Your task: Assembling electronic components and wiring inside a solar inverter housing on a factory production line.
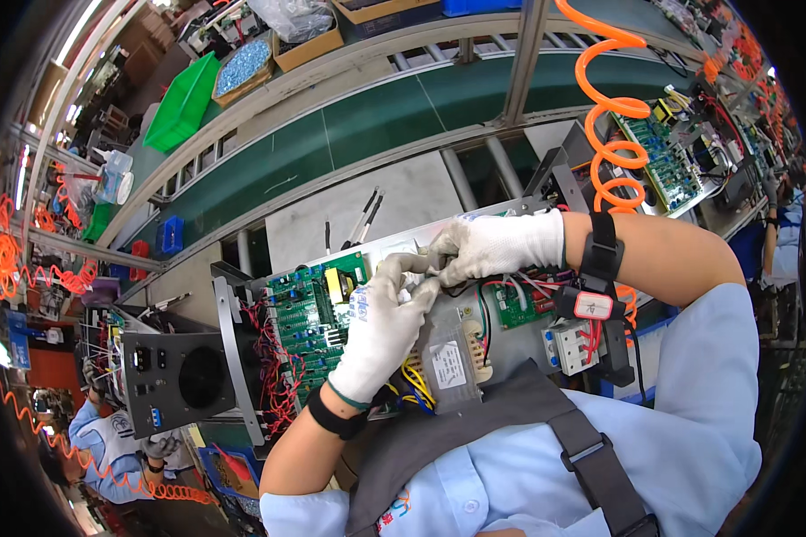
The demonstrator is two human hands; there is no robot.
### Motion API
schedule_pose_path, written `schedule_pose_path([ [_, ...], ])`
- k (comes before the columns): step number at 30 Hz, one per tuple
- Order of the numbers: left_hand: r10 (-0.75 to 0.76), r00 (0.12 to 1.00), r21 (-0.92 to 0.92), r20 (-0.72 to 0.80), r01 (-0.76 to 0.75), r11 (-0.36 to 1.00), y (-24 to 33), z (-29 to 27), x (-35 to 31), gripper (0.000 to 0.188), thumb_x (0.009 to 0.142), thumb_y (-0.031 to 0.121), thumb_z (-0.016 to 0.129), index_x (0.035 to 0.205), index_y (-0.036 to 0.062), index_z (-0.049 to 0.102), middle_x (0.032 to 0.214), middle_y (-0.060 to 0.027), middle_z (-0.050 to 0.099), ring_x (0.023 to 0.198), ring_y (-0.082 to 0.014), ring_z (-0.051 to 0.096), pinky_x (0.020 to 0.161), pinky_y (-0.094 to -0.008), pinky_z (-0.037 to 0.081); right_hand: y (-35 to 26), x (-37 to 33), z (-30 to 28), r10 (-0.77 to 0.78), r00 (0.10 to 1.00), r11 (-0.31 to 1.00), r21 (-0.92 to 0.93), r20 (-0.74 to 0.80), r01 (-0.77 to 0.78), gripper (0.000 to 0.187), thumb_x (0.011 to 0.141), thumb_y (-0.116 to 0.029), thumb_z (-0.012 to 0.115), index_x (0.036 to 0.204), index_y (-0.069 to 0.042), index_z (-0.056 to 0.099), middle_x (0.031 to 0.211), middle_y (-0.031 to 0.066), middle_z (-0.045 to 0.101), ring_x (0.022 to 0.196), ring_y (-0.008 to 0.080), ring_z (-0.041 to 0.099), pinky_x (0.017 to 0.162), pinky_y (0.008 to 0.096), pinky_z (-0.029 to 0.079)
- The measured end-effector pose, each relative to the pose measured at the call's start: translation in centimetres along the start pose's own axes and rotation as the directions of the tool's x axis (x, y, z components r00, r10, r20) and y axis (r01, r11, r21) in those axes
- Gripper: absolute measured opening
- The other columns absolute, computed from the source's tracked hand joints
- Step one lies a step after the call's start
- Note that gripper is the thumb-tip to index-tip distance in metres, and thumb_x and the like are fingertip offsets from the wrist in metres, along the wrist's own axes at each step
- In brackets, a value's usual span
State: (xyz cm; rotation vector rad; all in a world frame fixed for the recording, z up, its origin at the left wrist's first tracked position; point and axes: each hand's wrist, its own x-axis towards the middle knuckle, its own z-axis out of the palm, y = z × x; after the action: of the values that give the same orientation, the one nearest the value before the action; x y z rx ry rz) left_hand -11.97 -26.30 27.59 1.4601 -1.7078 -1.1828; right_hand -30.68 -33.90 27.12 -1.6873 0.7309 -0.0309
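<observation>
basically, both gloved hands meet above the middle of an open metal chassis [521, 340], which lies right in front of the wearer. left hand [381, 329] comes in from the lower left, right hand [497, 246] from the right. fingers on both are bent inward, tips together, apparently pinching something small and pale; gloves cover most of it, so can't tell what it is or which hand grips it. left of the hands: large green circuit board [309, 309], red wires [276, 380] bunched along its left side. under and just right of left hand: clear-covered box [448, 365] with a white label. further right: smaller green board [517, 307], then white breaker block [571, 349] with red leads. black panel [181, 380] with a round opening stands at chassis left end. beyond the chassis: green conveyor belt [376, 125]; orange coiled hose [616, 161] hangs upper right. co-worker [116, 447] at lower left.
</observation>
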Motion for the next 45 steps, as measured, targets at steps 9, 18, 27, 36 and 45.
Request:
schedule_pose_path([
  [9, -0.173, 0.903, -0.4, 0.392, 0.337, 0.852, 1.1, -3.3, -0.8, 0.021, 0.09, 0.014, 0.062, 0.103, -0.0015, 0.065, 0.086, -0.0049, 0.07, 0.07, -0.0045, 0.054, 0.061, -0.0196, 0.044, -0.3, -0.4, 0.3, 0.062, 0.99, 0.994, -0.086, -0.13, -0.074, 0.02, 0.084, -0.02, 0.064, 0.09, -0.002, 0.068, 0.066, 0.0084, 0.062, 0.063, 0.0128, 0.055, 0.061, 0.0307, 0.045],
  [18, -0.299, 0.911, -0.314, 0.284, 0.383, 0.869, 1.9, -1.8, -0.2, 0.025, 0.091, 0.024, 0.061, 0.09, -0.0002, 0.067, 0.073, -0.0047, 0.068, 0.061, -0.0057, 0.056, 0.054, -0.0219, 0.045, 0.0, -0.4, 1.1, 0.05, 0.979, 0.976, -0.198, -0.2, -0.09, 0.02, 0.088, -0.021, 0.059, 0.089, -0.002, 0.067, 0.066, 0.0084, 0.06, 0.059, 0.0128, 0.052, 0.059, 0.0318, 0.044],
  [27, -0.298, 0.922, -0.202, 0.248, 0.35, 0.915, 1.6, -1.3, 0.0, 0.029, 0.091, 0.03, 0.061, 0.09, 0.0017, 0.068, 0.071, -0.0029, 0.067, 0.051, -0.0004, 0.044, 0.045, -0.0172, 0.032, -1.3, -0.8, 1.1, 0.116, 0.973, 0.97, -0.19, -0.199, -0.154, 0.02, 0.087, -0.02, 0.059, 0.088, -0.003, 0.068, 0.064, 0.0073, 0.061, 0.057, 0.0142, 0.055, 0.057, 0.032, 0.045],
  [36, -0.287, 0.934, -0.221, 0.212, 0.332, 0.917, 2.1, -1.0, 0.5, 0.023, 0.092, 0.019, 0.058, 0.085, -0.0019, 0.065, 0.073, -0.0048, 0.066, 0.062, -0.008, 0.059, 0.057, -0.022, 0.045, -1.6, -0.8, 2.5, 0.085, 0.96, 0.879, -0.433, -0.267, -0.199, 0.02, 0.087, -0.022, 0.059, 0.085, -0.003, 0.068, 0.062, 0.0093, 0.062, 0.06, 0.0188, 0.063, 0.059, 0.0329, 0.05],
  [45, -0.236, 0.961, 0.101, 0.145, 0.223, 0.97, 3.4, -1.0, 1.0, 0.015, 0.084, 0.012, 0.062, 0.091, -0.0013, 0.064, 0.075, -0.0076, 0.063, 0.065, -0.0149, 0.059, 0.064, -0.0268, 0.048, -2.5, -1.2, 2.3, 0.158, 0.95, 0.91, -0.334, -0.269, -0.245, 0.022, 0.082, -0.02, 0.055, 0.081, -0.003, 0.068, 0.067, 0.0148, 0.065, 0.068, 0.029, 0.067, 0.065, 0.0388, 0.052],
])
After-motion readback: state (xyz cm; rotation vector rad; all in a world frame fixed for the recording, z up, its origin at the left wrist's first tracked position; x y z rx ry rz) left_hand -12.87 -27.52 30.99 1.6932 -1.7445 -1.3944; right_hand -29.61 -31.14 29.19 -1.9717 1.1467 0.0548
